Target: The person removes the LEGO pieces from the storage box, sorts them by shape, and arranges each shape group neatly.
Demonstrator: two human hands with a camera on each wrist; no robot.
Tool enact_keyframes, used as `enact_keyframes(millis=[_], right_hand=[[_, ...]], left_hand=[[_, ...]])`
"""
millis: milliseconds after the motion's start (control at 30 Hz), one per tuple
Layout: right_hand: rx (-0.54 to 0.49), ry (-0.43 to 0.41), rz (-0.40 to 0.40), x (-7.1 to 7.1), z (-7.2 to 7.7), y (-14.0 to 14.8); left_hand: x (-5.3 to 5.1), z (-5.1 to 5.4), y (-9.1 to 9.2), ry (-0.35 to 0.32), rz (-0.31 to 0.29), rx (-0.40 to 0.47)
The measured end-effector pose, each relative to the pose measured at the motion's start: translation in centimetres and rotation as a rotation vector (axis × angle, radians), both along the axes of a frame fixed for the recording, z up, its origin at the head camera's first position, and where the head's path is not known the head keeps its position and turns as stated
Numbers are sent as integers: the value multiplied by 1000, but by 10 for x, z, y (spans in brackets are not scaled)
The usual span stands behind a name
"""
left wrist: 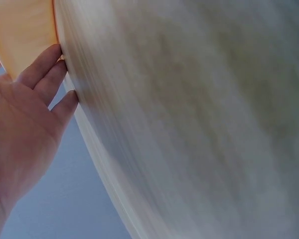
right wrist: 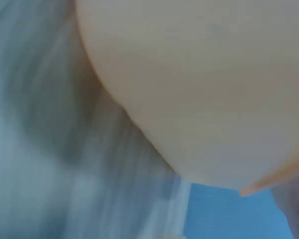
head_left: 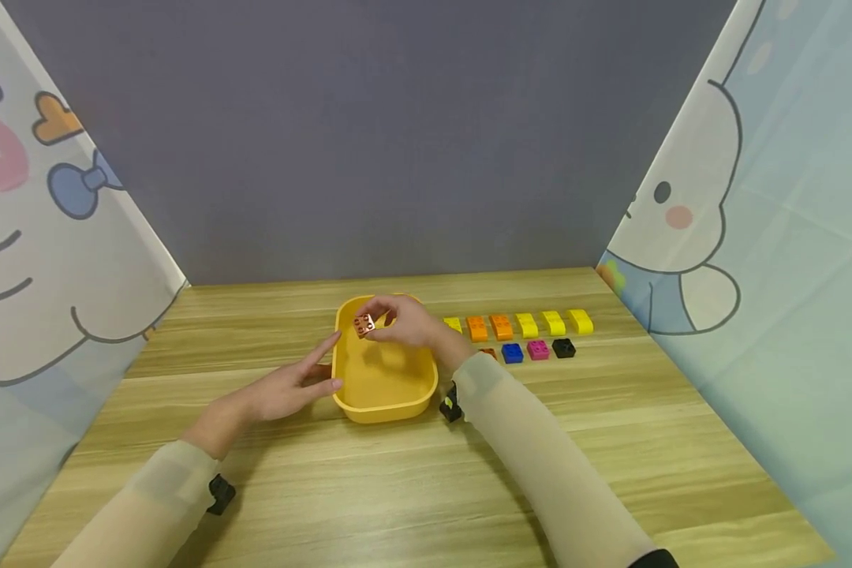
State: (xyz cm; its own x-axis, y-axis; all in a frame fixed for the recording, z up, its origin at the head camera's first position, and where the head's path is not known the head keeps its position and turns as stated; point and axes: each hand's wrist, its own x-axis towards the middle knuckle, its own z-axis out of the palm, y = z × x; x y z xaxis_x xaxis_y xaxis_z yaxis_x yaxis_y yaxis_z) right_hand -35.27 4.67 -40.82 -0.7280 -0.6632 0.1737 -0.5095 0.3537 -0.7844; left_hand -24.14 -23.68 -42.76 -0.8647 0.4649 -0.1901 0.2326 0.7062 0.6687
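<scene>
A shiny brown toy building brick (head_left: 364, 325) is pinched between the thumb and fingers of my right hand (head_left: 406, 322), above the far part of a yellow plastic tray (head_left: 385, 413). My left hand (head_left: 284, 391) lies at the tray's left side, fingers spread and fairly straight, thumb and index finger against the wall. In the left wrist view, that hand (left wrist: 27, 119) has its fingertips by the table surface beside the tray wall (left wrist: 27, 30). The right wrist view is blurred and does not show the brick. The right forearm partly hides bricks behind it.
Right of the tray, two rows of bricks lie on the wooden table (head_left: 312, 505). Behind are yellow and orange bricks (head_left: 501, 326); in front are a partly hidden brown one, a blue brick (head_left: 513, 353), a pink brick (head_left: 538, 349) and a black brick (head_left: 564, 348).
</scene>
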Motion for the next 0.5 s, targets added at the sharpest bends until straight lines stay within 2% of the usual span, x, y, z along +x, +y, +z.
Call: enact_keyframes(millis=[200, 400, 500], right_hand=[[-24, -6, -6, 8, 13, 32], [-48, -30, -29, 19, 20, 85], [-62, -57, -62, 25, 20, 115]], left_hand=[[-1, 1, 1, 0, -5, 3], [-1, 1, 0, 2, -21, 15], [0, 0, -2, 34, -44, 0]])
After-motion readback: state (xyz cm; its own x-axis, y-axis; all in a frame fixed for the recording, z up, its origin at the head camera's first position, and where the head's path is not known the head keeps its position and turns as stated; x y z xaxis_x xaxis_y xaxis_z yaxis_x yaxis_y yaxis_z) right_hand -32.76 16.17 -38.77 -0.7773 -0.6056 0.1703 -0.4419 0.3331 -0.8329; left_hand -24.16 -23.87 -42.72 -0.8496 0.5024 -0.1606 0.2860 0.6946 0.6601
